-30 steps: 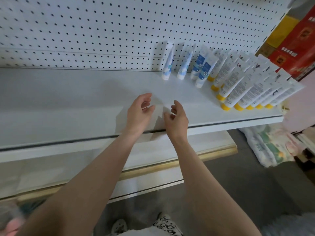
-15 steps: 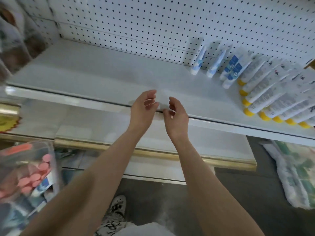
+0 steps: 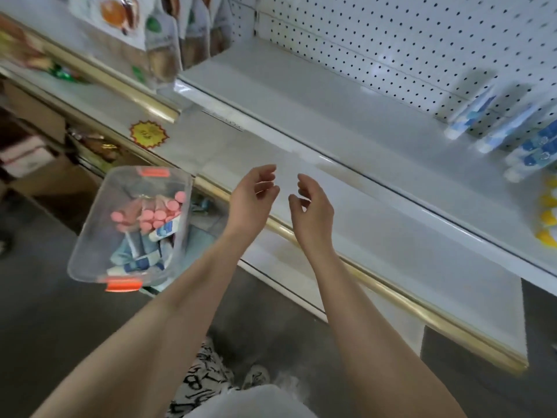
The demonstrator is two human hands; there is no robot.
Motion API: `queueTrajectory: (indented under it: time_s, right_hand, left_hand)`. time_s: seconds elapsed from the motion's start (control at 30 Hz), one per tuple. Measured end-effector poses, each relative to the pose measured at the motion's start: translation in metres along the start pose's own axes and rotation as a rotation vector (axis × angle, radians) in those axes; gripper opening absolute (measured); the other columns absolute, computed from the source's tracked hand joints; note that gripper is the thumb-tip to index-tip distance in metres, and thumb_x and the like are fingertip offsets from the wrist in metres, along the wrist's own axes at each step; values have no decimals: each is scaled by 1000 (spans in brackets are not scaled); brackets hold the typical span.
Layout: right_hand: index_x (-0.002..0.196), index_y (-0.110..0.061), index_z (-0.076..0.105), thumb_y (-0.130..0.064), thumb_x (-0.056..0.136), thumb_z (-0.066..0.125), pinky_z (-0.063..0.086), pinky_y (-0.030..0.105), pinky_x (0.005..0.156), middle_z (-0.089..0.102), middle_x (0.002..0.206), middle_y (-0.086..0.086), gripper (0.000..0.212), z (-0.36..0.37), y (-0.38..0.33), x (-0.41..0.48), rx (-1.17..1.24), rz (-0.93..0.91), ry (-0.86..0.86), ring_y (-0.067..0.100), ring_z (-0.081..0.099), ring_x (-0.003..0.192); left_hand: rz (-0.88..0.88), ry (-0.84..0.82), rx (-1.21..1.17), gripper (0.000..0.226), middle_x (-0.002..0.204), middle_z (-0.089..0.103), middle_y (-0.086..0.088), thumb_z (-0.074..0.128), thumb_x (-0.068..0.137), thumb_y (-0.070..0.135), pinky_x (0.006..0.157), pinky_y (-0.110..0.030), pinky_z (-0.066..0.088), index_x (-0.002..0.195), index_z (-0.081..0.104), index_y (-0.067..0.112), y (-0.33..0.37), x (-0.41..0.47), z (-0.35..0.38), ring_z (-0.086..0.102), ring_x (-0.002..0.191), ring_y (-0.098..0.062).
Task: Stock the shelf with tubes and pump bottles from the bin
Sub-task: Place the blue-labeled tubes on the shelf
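Up top left, printed packets (image 3: 162, 40) hang in a blurred row. Below them a yellow starburst sticker (image 3: 148, 134) sits just by the end of a gold trim rail (image 3: 120, 86). Cardboard boxes (image 3: 33, 116) crowd the shadows far left. Down on the dark floor (image 3: 45, 312), a pale shoe (image 3: 256, 377) beside black-lettered white fabric (image 3: 199, 384).

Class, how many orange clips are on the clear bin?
2. One orange clip on the bin's far end, the other on its near end; none looks hidden.
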State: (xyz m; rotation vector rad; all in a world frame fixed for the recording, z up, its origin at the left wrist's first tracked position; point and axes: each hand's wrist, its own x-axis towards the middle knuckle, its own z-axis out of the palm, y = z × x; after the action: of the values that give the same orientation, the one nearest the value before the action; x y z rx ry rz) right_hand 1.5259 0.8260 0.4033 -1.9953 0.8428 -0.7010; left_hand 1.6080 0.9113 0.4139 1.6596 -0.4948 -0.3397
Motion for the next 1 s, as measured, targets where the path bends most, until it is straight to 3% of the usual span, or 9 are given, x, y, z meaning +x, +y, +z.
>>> queueTrajectory:
  time_s: [0.37,0.53,0.63,0.7,0.77,0.8,0.9,1.0]
  right_hand:
    - [133,-16,56,-7,93,57,50,34,97,62,125,1,41,99,-46,-22,23,-89,-152,14,58,112]
    - [130,-16,57,-10,94,58,50,29,96,63,124,0,37,157,-74,-47,22,-67,-186,14,60,112]
    - [126,-16,60,-12,94,59,46,17,91,64,115,-7,33,194,-90,-62,45,-69,-206,7,60,104]
    - [124,-19,61,-16,95,59,46,11,84,64,111,-12,30,219,-96,-71,39,-67,-204,1,60,97]
    - [127,-21,60,-17,94,58,50,18,86,67,117,-7,33,246,-97,-79,14,-30,-221,5,62,101]
    - [128,-20,59,-14,93,58,50,23,89,66,120,-4,36,258,-97,-83,3,-9,-231,9,62,105]
    - [130,-16,58,-6,91,59,50,29,94,63,126,0,40,288,-98,-98,-10,25,-248,16,61,111]
    - [133,-16,56,-7,94,57,44,10,85,62,128,1,40,310,-93,-108,-26,93,-286,12,61,109]
  left_hand:
    - [-60,167,24,37,108,66,4,60,89,3,84,-18,52,121,60,22,-32,-4,-114,63,97,-4]
    - [-67,179,55,36,103,67,4,61,88,0,76,-6,46,119,61,18,-54,-1,-182,63,91,-5]
    - [-82,178,80,37,106,68,2,61,86,0,84,-17,52,119,62,17,-68,3,-223,64,94,-7]
    - [-97,178,81,35,106,68,2,62,87,2,75,-15,54,119,62,17,-78,5,-250,64,95,-8]
    - [-126,163,58,32,105,65,-2,60,89,0,59,-7,50,116,62,17,-86,6,-274,62,89,-1]
    - [-131,159,53,32,104,64,-3,58,89,-3,59,-8,50,114,62,18,-92,7,-286,62,85,1]
    - [-146,145,97,33,103,67,-2,60,88,-3,80,-12,51,117,62,13,-115,9,-314,63,90,-4]
    - [-208,134,124,34,98,65,6,59,89,-4,78,0,43,119,61,11,-136,7,-332,61,89,-3]
